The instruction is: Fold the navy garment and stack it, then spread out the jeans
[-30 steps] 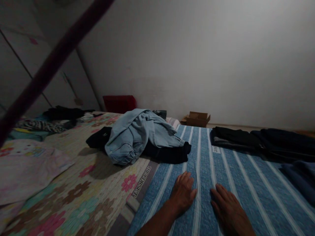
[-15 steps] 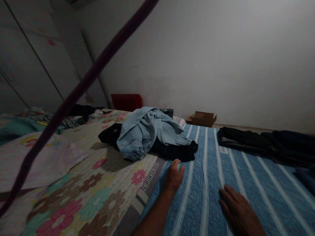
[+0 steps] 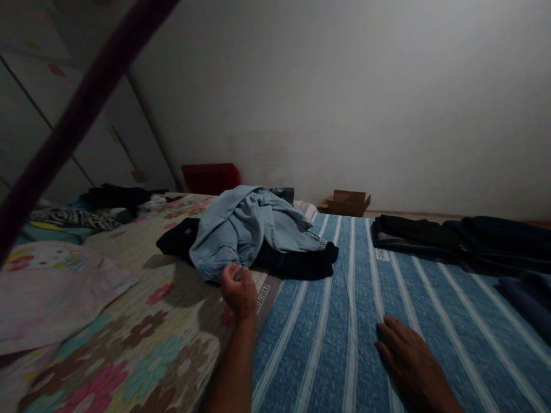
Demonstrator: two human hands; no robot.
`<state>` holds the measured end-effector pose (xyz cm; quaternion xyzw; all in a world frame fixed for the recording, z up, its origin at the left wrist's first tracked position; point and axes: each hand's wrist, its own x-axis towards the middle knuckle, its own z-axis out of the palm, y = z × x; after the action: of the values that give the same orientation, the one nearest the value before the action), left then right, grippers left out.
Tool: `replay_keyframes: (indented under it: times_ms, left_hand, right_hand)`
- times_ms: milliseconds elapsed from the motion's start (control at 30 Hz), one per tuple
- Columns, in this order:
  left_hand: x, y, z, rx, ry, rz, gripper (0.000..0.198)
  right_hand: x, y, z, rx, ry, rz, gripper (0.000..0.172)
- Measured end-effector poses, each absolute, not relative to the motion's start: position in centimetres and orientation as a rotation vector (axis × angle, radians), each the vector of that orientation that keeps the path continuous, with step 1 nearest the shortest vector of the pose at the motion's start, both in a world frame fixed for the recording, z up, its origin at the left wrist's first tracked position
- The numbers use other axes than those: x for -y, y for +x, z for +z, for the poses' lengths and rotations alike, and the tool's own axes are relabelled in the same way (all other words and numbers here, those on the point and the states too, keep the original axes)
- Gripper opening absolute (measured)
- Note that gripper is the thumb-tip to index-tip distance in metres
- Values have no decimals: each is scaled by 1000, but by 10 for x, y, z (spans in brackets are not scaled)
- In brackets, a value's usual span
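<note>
A crumpled pair of light blue jeans lies heaped over dark clothing on the bed. At the lower edge of the jeans is my left hand, its thumb and fingers curled in a pinch on the denim. How much cloth lies between the fingertips is partly hidden. My right hand rests flat on the blue striped sheet, fingers stretched out and holding nothing.
Folded dark clothes lie in a row at the right. A pink garment is at the left on the floral bedsheet. A cardboard box and a red object stand by the wall. A purple pole crosses the upper left.
My left hand has moved left from the striped sheet to the lower edge of the jeans. My right hand stays on the sheet. The view has shifted slightly right.
</note>
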<state>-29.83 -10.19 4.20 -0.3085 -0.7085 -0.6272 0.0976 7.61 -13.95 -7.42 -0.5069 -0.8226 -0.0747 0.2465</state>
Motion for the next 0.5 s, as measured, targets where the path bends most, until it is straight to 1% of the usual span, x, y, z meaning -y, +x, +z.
replay_keyframes:
  times_ms: [133, 267, 333, 433, 500]
  left_hand:
    - [115, -314, 56, 1977, -802, -1791, 49]
    - [121, -330, 60, 1980, -723, -1597, 58]
    - [119, -337, 59, 2116, -647, -1593, 57]
    - [110, -347, 57, 2340, -502, -1651, 46]
    - [102, -356, 55, 2425, -416, -1636, 50]
  right_hand:
    - [141, 76, -74, 2197, -1371, -167, 32]
    - [139, 76, -73, 2179, -1362, -131, 30]
    - [137, 76, -70, 2193, -1353, -123, 30]
    - [136, 74, -62, 2213, -1343, -98, 30]
    - [136, 72, -55, 2208, -1367, -62, 31]
